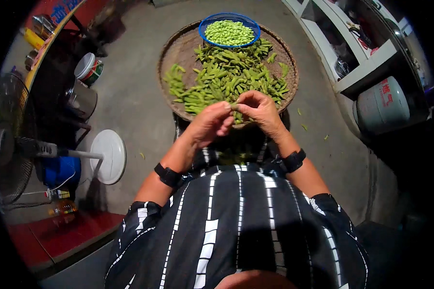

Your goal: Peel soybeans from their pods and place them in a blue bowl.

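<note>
A round woven tray [293, 61] stands before me, with a heap of green bean pods [235, 72] across its middle and near side. At its far edge a blue-rimmed mesh basket [229, 31] holds shelled green beans [228, 32]. Over the tray's near rim, my left hand [215, 119] and my right hand [260, 110] meet at the fingertips, both pinching one green pod [234, 107]. The left hand's lower fingers are curled. More pods show just below the two hands. Both wrists wear black bands.
Left on the floor are a lidded white bucket [88, 68], a metal pot [81, 99] and a fan's round white base [108, 157]. White shelving [369, 68] and a gas cylinder [383, 104] stand at the right. A few pod scraps [304, 126] lie on the floor.
</note>
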`<state>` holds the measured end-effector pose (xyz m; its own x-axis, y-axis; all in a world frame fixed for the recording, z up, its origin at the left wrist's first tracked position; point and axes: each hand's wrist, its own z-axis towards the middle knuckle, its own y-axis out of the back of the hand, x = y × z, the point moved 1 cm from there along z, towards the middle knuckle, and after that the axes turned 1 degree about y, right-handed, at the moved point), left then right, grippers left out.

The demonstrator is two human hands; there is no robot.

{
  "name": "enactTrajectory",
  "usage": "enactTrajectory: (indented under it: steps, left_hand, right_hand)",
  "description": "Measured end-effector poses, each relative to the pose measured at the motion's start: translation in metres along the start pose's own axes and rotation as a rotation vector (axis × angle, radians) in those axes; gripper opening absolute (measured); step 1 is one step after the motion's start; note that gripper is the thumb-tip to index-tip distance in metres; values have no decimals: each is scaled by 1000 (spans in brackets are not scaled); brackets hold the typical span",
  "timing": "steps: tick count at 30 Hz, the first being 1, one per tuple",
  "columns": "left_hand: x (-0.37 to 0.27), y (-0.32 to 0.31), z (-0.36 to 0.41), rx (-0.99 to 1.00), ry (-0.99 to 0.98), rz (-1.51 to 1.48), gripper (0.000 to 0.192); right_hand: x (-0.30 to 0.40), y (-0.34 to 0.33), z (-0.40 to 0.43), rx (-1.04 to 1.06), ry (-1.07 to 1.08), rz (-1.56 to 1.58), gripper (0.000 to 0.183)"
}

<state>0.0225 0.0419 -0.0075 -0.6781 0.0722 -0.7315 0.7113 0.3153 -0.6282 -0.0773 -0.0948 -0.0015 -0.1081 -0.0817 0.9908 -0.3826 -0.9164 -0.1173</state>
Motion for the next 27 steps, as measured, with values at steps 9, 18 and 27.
enactTrajectory:
  steps: [9,18,27]
  left_hand:
    - [7,-9,9,92,-103,-148,13]
    - [4,-10,23,-288,-319,300,15]
    - [6,-9,26,-323,-786,1068,17]
  right_hand:
    - [-11,0,-4,-57,62,180,13]
    - [-19,5,-4,-63,94,74,18]
    - [-31,10,6,-19,-19,-5,24]
